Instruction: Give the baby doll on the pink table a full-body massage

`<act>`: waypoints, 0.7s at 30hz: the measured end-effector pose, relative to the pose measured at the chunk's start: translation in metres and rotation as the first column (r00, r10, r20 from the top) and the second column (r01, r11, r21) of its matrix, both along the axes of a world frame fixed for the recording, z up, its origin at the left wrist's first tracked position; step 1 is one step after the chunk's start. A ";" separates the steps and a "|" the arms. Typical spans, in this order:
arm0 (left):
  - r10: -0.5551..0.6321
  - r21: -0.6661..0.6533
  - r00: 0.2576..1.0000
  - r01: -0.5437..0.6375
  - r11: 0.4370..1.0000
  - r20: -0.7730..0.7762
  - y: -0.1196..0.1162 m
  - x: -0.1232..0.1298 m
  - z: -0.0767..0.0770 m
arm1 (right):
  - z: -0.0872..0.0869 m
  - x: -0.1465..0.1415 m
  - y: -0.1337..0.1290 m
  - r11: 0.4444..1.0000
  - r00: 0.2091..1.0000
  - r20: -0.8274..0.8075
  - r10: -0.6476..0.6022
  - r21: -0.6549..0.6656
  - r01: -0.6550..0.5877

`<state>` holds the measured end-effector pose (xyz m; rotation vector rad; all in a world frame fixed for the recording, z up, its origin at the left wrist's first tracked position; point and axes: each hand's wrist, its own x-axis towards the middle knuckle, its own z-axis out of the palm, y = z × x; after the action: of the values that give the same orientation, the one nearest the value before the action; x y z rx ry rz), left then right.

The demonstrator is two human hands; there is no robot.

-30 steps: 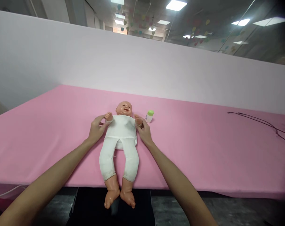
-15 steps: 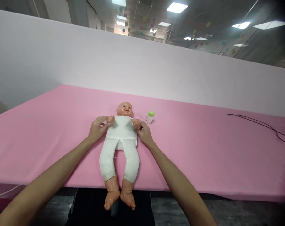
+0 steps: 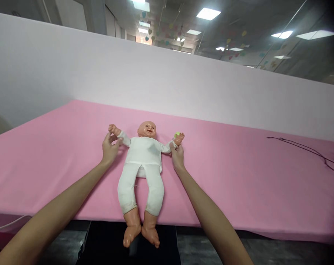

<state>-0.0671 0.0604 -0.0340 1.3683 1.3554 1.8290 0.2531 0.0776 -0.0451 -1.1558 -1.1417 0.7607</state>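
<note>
A baby doll (image 3: 144,151) in a white top and trousers lies on its back, its bare feet over the table's near edge. Both of its arms are spread out to the sides. My left hand (image 3: 110,149) is closed round the doll's arm on the left, at the wrist. On the other side my right hand (image 3: 178,156) grips the doll's other arm just below its small hand. Behind that small hand, the green lid of a bottle (image 3: 177,133) shows; the rest of the bottle is mostly hidden.
Pink cloth covers the table (image 3: 238,176). A white partition (image 3: 167,84) rises along its back edge. Thin dark cables (image 3: 307,146) lie at the far right, and a white cord (image 3: 10,223) hangs at the lower left.
My hands have moved apart, drawing the doll's arms from its chest out to both sides. The bottle is now largely covered by the doll's arm.
</note>
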 end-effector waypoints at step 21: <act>-0.042 0.095 0.930 0.082 0.992 -0.364 -0.018 0.011 0.002 | 0.017 -0.005 -0.014 0.981 0.962 0.265 0.064 0.160 -0.109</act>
<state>-0.0558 0.0425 -0.0319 1.8566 1.3817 1.6862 0.2484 0.0636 -0.0283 -1.0847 -1.4561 0.5739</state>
